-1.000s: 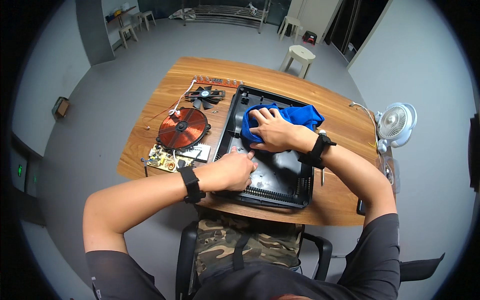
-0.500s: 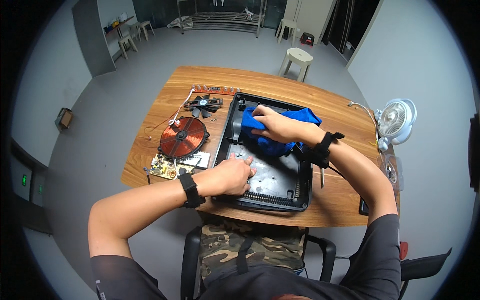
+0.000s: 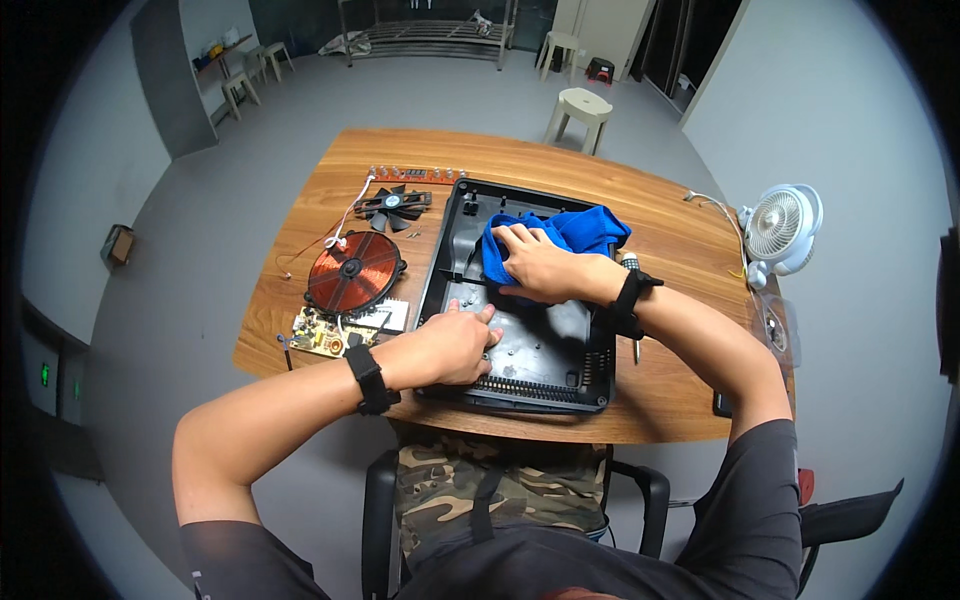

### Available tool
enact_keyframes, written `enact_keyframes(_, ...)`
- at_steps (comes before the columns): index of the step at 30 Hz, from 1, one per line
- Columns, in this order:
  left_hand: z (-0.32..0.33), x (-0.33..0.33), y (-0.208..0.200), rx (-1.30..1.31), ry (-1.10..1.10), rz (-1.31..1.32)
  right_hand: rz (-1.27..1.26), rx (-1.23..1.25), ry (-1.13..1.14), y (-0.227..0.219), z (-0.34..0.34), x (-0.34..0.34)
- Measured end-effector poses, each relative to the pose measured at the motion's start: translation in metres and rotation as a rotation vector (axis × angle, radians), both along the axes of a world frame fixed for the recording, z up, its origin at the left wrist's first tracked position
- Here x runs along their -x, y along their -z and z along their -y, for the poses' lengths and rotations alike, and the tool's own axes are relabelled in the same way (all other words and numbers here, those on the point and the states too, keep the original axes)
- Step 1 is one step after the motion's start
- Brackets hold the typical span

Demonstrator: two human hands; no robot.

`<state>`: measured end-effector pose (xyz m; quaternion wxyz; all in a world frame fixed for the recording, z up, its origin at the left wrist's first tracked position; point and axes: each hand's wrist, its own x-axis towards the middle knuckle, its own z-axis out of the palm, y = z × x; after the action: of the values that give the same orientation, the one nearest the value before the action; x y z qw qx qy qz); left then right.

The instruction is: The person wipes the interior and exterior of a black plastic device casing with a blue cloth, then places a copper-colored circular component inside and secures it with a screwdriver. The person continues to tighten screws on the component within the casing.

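Observation:
On the table in front of me lies a black plastic housing, a shallow open tray with slotted vents along its near edge. My left hand rests over its left side, fingers spread and touching the inner floor. Bunched under my right hand is a blue cloth, which the curled fingers press into the far part of the housing. Part of the cloth drapes toward the housing's right rim. The palm and the cloth hide the floor beneath them.
Left of the housing lie a copper coil, a black fan, a red circuit strip and a yellowish circuit board. A screwdriver lies to the right, partly behind my wrist. A white fan stands at the table's right edge.
My right hand has drawn the cloth slightly nearer to me inside the housing, and the screwdriver's handle now shows. The left hand stays in place. The whole view has shifted a little.

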<state>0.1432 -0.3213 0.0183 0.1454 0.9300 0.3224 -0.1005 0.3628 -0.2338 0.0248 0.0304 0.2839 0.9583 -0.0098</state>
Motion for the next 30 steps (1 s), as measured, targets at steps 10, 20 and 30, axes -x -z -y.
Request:
enact_keyframes(10,-0.001,-0.002,-0.003,0.01,-0.007,-0.02,-0.267,0.121,0.038,-0.065,0.02,-0.026)
enact_keyframes(20,0.0,-0.002,-0.006,0.007,-0.005,-0.016,-0.03,0.118,0.058,-0.022,0.096,-0.066)
enact_keyframes(30,-0.004,-0.004,-0.007,0.039,-0.003,-0.078,0.015,0.252,0.14,-0.015,0.115,-0.059)
